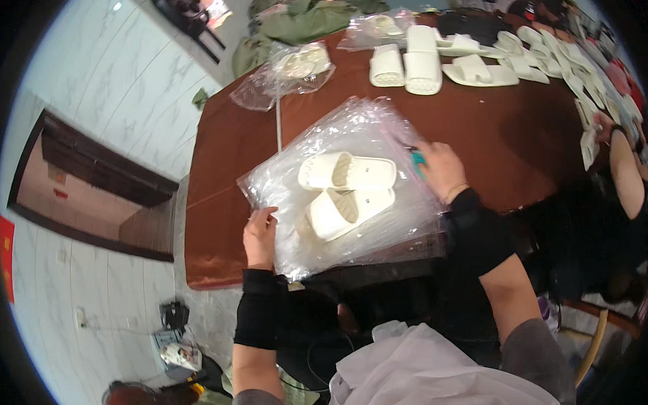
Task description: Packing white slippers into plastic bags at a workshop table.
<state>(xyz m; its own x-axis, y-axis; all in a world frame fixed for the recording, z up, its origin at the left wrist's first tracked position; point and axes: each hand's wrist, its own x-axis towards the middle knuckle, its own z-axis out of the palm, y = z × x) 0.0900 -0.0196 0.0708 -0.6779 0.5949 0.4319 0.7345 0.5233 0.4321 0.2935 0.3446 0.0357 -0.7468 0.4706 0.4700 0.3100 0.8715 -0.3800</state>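
Note:
A pair of cream slippers lies side by side on a stack of clear plastic bags at the near edge of the brown-covered table. Whether the slippers are inside the top bag or on it, I cannot tell. At the stack's left corner, my left hand has its fingers curled closed on the bag's edge. My right hand rests at the stack's right side, closed around a small teal-handled tool. That tool's dark tip points toward the bag's pinkish edge strip; its exact kind is partly hidden by my fingers.
More cream slippers stand in rows along the far side of the brown tablecloth. Bagged slippers lie at the far left. On the right, another person's hand touches a slipper. Green cloth is heaped beyond the table.

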